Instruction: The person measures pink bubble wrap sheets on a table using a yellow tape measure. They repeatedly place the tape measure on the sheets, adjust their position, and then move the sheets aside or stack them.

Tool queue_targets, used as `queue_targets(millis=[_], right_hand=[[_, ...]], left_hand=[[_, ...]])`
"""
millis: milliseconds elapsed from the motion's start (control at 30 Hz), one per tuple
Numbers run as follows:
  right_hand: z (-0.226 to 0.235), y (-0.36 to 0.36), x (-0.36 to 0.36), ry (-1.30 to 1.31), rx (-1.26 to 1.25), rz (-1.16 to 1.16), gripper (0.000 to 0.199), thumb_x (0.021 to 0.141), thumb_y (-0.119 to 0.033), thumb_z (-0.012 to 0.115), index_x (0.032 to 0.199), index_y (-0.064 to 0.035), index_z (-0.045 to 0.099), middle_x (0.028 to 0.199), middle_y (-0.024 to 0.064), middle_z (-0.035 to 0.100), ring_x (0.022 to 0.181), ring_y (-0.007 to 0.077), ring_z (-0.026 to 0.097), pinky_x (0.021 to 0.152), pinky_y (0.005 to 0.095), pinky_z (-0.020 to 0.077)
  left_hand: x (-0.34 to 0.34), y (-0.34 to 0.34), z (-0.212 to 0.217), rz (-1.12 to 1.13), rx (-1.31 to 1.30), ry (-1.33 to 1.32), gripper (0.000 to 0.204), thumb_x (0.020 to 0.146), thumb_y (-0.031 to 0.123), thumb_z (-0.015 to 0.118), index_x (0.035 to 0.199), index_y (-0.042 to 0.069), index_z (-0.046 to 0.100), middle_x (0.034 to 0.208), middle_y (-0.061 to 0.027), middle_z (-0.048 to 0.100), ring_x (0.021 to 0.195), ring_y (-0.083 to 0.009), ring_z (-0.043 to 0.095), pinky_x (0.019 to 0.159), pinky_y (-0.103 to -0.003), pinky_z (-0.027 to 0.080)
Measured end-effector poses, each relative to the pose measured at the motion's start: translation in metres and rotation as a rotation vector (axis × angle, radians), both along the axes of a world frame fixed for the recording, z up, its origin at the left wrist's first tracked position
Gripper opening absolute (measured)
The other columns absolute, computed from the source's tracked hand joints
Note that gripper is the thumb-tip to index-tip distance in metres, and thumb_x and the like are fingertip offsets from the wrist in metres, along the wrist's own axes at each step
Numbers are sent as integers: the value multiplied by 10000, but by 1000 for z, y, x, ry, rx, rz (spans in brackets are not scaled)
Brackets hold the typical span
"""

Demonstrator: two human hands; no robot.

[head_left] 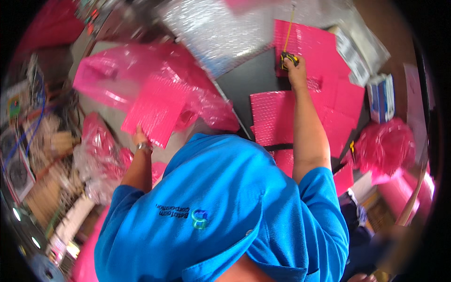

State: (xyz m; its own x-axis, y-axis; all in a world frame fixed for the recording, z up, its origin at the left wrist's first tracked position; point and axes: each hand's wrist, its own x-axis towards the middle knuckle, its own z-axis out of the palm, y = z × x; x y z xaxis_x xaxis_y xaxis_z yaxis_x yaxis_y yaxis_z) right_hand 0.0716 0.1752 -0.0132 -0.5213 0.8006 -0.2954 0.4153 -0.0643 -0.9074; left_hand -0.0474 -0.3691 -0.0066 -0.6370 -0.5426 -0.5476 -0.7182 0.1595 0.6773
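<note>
My left hand (pixel 140 137) grips the lower edge of a flat pink bubble-wrap pouch (pixel 159 110), which I hold out on the left in front of a large pink plastic bag (pixel 117 70). Away to the right, my right hand (pixel 297 70) is closed round a black and yellow tape measure (pixel 288 59). Its yellow blade runs out toward the far side, over a pink bubble-wrap sheet (pixel 322 47) on the dark table (pixel 249 75). More pink bubble-wrap pieces (pixel 272 113) lie on the table beneath and beside my right forearm.
Clear bubble wrap (pixel 221 33) covers the far part of the table. A blue and white box (pixel 381 97) and a bundled pink plastic bag (pixel 387 145) sit at the right. A yellow-handled tool (pixel 352 148) lies near that bag. Crumpled plastic (pixel 101 160) and cardboard pieces (pixel 44 192) clutter the left.
</note>
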Motion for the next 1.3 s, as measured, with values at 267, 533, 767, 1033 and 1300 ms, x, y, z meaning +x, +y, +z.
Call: queue_targets(millis=[267, 533, 767, 1033, 1300], right_hand=[[-5, -62, -4, -309, 213, 335, 439, 753, -259, 609, 1080, -15, 447, 953, 217, 578, 897, 324, 574, 788, 381, 433], [-4, -65, 21, -335, 134, 301, 427, 761, -267, 613, 1056, -8, 445, 937, 210, 574, 894, 316, 567, 785, 383, 428], [30, -77, 19, -437, 142, 488, 399, 750, -263, 617, 1025, -16, 464, 927, 219, 576, 898, 344, 570, 770, 396, 435], [22, -68, 104, -402, -38, 414, 360, 741, -165, 619, 1025, -20, 452, 883, 147, 554, 833, 244, 557, 738, 329, 433], [68, -77, 115, -79, -160, 36, 342, 744, -4, 599, 1049, -43, 449, 876, 43, 527, 805, 120, 514, 710, 249, 421]], left_hand=[[-17, 22, -15, 218, -351, 440, 392, 827, 83, 533, 1165, -79, 415, 1095, -187, 552, 954, -288, 554, 847, -365, 417], [-34, -14, 17, 115, -368, 412, 351, 839, 68, 519, 1130, -79, 389, 1083, -213, 545, 943, -307, 562, 825, -375, 435], [-101, 76, -54, -23, -66, -227, 718, 770, 321, 657, 1258, -64, 298, 1181, -241, 472, 995, -355, 515, 871, -454, 412], [-79, 247, 61, -1020, -413, 1208, 368, 711, 116, 593, 1043, -21, 515, 1081, -187, 521, 1021, -365, 459, 891, -466, 334], [-114, 444, 40, -2228, -562, 1465, 464, 784, 196, 537, 1238, 150, 450, 1326, -137, 364, 1262, -298, 310, 984, -486, 288]])
